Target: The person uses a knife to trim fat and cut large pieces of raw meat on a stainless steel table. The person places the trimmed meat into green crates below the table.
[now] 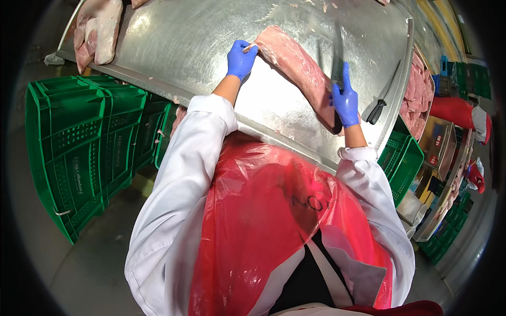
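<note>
A long pale pink pork loin point(295, 60) lies slantwise on the steel table point(200, 37), its far end toward the left. At that end my left hand point(241, 59), in a blue glove, pinches a small pale strip of the meat between thumb and fingers. My right hand point(345, 102), gloved alike, is closed round a knife beside the loin's near end, with the index finger stretched forward. The blade of this knife point(338, 50) points away from me, and its handle is mostly hidden by the hand.
A second knife point(375, 112) with a black handle lies by the table's right edge. Larger meat cuts point(98, 34) rest at the far left. Green crates point(68, 142) stand left of the table. Beyond the right edge are meat pieces point(415, 100) and another green crate point(403, 158).
</note>
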A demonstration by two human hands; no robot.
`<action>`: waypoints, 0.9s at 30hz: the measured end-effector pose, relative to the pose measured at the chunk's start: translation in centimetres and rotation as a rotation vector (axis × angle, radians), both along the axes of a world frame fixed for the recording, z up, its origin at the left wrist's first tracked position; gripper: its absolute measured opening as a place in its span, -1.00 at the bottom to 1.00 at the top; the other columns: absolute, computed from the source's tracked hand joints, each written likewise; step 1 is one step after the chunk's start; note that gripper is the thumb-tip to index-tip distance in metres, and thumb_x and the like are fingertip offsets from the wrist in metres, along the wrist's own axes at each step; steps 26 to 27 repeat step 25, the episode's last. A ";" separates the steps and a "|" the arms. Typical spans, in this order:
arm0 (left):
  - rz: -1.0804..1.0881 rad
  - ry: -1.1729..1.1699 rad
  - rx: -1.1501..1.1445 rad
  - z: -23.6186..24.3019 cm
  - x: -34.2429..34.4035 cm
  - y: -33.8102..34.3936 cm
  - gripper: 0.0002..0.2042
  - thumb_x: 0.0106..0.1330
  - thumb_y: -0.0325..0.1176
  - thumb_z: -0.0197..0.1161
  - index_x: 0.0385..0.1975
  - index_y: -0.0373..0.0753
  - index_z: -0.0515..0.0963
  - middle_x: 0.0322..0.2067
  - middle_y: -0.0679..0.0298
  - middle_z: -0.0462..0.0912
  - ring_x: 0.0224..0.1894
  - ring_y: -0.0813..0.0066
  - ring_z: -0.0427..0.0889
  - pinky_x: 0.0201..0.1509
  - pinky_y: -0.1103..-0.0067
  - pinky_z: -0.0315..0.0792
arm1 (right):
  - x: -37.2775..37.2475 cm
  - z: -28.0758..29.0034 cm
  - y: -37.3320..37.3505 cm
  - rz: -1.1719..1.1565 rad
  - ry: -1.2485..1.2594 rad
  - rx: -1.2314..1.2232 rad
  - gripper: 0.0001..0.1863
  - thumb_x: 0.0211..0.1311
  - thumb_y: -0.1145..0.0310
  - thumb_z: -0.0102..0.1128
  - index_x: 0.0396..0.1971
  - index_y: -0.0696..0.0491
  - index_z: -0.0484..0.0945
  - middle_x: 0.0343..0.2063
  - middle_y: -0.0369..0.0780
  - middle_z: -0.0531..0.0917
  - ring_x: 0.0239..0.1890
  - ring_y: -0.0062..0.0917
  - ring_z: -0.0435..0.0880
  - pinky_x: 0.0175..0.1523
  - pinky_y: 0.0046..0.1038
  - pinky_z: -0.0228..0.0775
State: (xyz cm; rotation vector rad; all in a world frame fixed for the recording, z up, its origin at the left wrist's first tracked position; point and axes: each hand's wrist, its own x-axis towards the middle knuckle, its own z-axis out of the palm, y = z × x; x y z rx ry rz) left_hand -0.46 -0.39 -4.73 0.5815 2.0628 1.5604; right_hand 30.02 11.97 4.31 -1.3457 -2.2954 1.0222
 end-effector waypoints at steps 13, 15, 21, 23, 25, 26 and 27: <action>-0.167 0.176 -0.060 -1.9 -2.2 -0.2 -0.80 0.21 -0.34 0.37 -0.32 -0.32 0.56 -0.35 -0.03 0.69 -0.31 0.11 0.70 -0.18 0.36 0.55 | -17.7 1.1 -0.3 0.656 -0.187 0.397 -0.31 0.33 0.13 0.14 0.45 -0.44 0.17 -0.08 -0.02 0.65 -0.14 -0.06 0.67 -0.05 -0.15 0.54; -0.190 0.291 -0.089 -1.8 -2.7 -1.1 -0.84 0.24 -0.36 0.31 -0.31 -0.31 0.56 -0.32 -0.05 0.67 -0.26 0.02 0.68 -0.14 0.33 0.54 | -15.5 3.4 -0.9 0.696 -0.595 0.286 -0.28 0.33 0.19 0.14 0.45 -0.53 0.14 -0.32 0.02 0.69 -0.32 -0.07 0.70 -0.19 -0.15 0.56; -0.191 0.309 -0.029 -1.1 -2.9 -1.7 -0.88 0.28 -0.39 0.26 -0.30 -0.30 0.55 -0.26 -0.02 0.66 -0.22 0.06 0.68 -0.10 0.35 0.53 | -12.3 4.3 0.5 0.794 -0.682 0.196 -0.22 0.31 0.33 0.07 0.47 -0.57 0.09 -0.32 -0.03 0.72 -0.35 -0.12 0.72 -0.21 -0.14 0.55; -0.221 0.371 -0.034 -1.1 -3.2 -1.7 -0.86 0.28 -0.38 0.27 -0.28 -0.30 0.55 -0.23 -0.02 0.65 -0.19 0.05 0.68 -0.08 0.33 0.53 | -16.1 2.6 -0.9 0.776 -0.569 0.262 -0.21 0.30 0.32 0.12 0.47 -0.55 0.09 -0.28 -0.02 0.72 -0.29 -0.13 0.73 -0.13 -0.15 0.53; -0.260 0.479 -0.023 -1.7 -3.4 -1.7 -0.82 0.26 -0.35 0.32 -0.25 -0.29 0.54 -0.20 -0.02 0.65 -0.15 0.06 0.69 -0.05 0.29 0.54 | -18.5 1.2 -1.2 0.802 -0.510 0.319 -0.22 0.30 0.21 0.17 0.49 -0.46 0.09 -0.23 0.06 0.71 -0.21 -0.15 0.74 0.03 -0.19 0.50; -0.260 0.479 -0.023 -1.7 -3.4 -1.7 -0.82 0.26 -0.35 0.32 -0.25 -0.29 0.54 -0.20 -0.02 0.65 -0.15 0.06 0.69 -0.05 0.29 0.54 | -18.5 1.2 -1.2 0.802 -0.510 0.319 -0.22 0.30 0.21 0.17 0.49 -0.46 0.09 -0.23 0.06 0.71 -0.21 -0.15 0.74 0.03 -0.19 0.50; -0.260 0.479 -0.023 -1.7 -3.4 -1.7 -0.82 0.26 -0.35 0.32 -0.25 -0.29 0.54 -0.20 -0.02 0.65 -0.15 0.06 0.69 -0.05 0.29 0.54 | -18.5 1.2 -1.2 0.802 -0.510 0.319 -0.22 0.30 0.21 0.17 0.49 -0.46 0.09 -0.23 0.06 0.71 -0.21 -0.15 0.74 0.03 -0.19 0.50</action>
